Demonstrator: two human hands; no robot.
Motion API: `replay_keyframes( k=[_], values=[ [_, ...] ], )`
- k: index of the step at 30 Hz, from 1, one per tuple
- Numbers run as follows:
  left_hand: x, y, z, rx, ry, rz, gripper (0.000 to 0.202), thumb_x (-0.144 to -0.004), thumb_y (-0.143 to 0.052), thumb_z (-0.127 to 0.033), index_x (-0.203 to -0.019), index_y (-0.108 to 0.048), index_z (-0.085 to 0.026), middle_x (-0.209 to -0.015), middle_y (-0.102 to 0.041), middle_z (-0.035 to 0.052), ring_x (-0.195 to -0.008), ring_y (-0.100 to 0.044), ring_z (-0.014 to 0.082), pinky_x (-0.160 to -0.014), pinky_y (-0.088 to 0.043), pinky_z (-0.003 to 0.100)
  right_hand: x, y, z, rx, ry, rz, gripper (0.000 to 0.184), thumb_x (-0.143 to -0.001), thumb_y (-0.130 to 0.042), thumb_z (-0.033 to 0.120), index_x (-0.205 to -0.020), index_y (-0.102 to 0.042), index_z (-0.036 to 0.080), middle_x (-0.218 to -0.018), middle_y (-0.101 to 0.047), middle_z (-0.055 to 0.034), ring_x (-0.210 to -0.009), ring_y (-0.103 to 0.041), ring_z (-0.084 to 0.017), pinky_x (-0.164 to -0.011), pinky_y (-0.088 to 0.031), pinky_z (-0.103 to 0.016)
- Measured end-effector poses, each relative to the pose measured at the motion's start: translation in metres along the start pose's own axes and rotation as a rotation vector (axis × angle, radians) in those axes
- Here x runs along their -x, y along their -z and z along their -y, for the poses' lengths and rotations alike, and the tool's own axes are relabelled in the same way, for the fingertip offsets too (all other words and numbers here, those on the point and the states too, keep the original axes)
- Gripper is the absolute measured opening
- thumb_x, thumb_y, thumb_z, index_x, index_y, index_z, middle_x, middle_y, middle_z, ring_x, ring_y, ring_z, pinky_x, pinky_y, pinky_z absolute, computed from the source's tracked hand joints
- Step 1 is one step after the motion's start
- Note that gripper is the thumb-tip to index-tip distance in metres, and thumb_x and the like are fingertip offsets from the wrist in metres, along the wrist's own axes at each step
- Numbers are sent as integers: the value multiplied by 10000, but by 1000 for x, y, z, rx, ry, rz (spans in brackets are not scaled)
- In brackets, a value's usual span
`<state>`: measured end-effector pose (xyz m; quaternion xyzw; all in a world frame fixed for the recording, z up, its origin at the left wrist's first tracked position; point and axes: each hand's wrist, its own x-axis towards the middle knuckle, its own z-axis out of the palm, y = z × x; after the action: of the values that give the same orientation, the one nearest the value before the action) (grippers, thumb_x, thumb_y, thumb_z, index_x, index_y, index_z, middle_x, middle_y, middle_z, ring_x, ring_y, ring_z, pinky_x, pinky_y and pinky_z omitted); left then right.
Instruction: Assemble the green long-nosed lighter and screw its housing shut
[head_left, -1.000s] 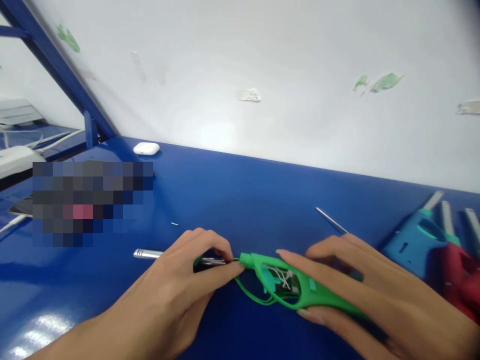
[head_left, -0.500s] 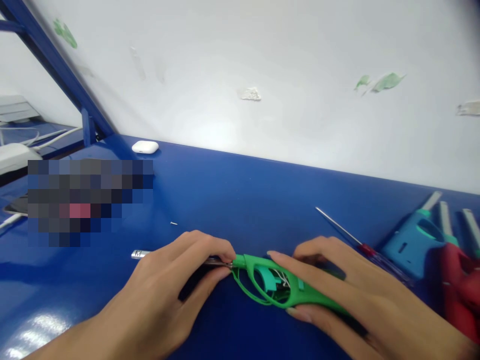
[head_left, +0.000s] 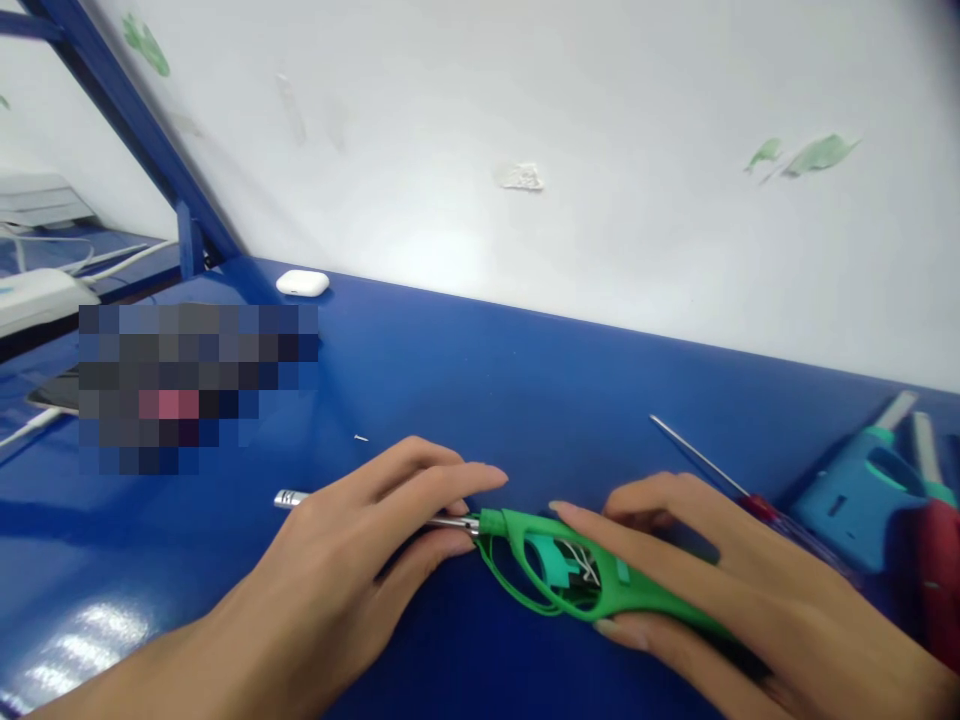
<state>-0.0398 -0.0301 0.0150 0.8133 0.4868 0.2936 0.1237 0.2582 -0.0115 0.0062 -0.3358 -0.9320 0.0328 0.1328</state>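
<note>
A green utility lighter (head_left: 645, 592) with a long metal barrel lies across the blue table in front of me. Its body has an opening where a teal trigger (head_left: 553, 562) and pale wires show, and a thin green loop hangs beside it. My left hand (head_left: 367, 540) closes around the metal barrel near the body, thumb below, index finger lifted off and stretched over it. The barrel's silver tip (head_left: 289, 498) sticks out past that hand. My right hand (head_left: 690, 570) grips the green body between thumb and fingers, covering its rear end.
A small screw (head_left: 361, 437) lies beyond my left hand. To the right are a screwdriver (head_left: 701, 457), a blue lighter (head_left: 855, 505) and a red one (head_left: 937, 570). A white earbud case (head_left: 303, 283) sits near the wall, behind a blurred-out item (head_left: 187, 380).
My left index finger has lifted from the barrel joint and straightened. The view has shifted slightly, so the things on the table appear a little moved. The right hand keeps its hold.
</note>
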Motion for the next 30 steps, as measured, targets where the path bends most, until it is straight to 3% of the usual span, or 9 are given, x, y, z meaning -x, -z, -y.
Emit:
replay_keyframes(
  k=[9,15,19,26,30],
  values=[
    [2,-1,0,5,-46,-6,321,-1036,-579,-164,-1285,-615,-364,-1204,-664,-63,-994,-707,53,-878,-532,86,-10,10,4,-82,-63,67,438,-1125,-438,473,-1557,-429,405,-1267,-616,-20,-1039,-693,-191,-879,-632,-266],
    [0,-2,0,-21,-87,-10,352,-1038,-548,-105,-1309,-587,-327,-1190,-655,-58,-964,-688,29,-872,-506,42,-10,9,0,-87,-11,-41,430,-1129,-427,464,-1555,-393,423,-1203,-643,13,-943,-721,-138,-837,-620,-183],
    [3,0,1,-41,-118,40,373,-1043,-502,-75,-1334,-556,-302,-1207,-637,-37,-971,-669,38,-862,-514,43,-14,9,2,-92,-12,-24,413,-1128,-425,472,-1539,-416,428,-1181,-645,17,-923,-721,-129,-805,-620,-164],
    [3,-1,4,-60,-119,45,348,-1043,-490,-97,-1324,-577,-283,-1193,-648,-3,-932,-690,69,-788,-553,85,-13,2,7,-94,-66,116,510,-1129,-418,487,-1622,-323,398,-1326,-578,-44,-1153,-664,-198,-952,-623,-296],
    [4,-3,8,-47,-119,41,350,-1030,-508,-99,-1305,-620,-285,-1180,-676,11,-895,-724,78,-731,-566,106,-12,2,8,-113,-66,116,499,-1123,-430,502,-1607,-338,425,-1304,-579,-32,-1124,-675,-187,-927,-631,-283]
  ],
)
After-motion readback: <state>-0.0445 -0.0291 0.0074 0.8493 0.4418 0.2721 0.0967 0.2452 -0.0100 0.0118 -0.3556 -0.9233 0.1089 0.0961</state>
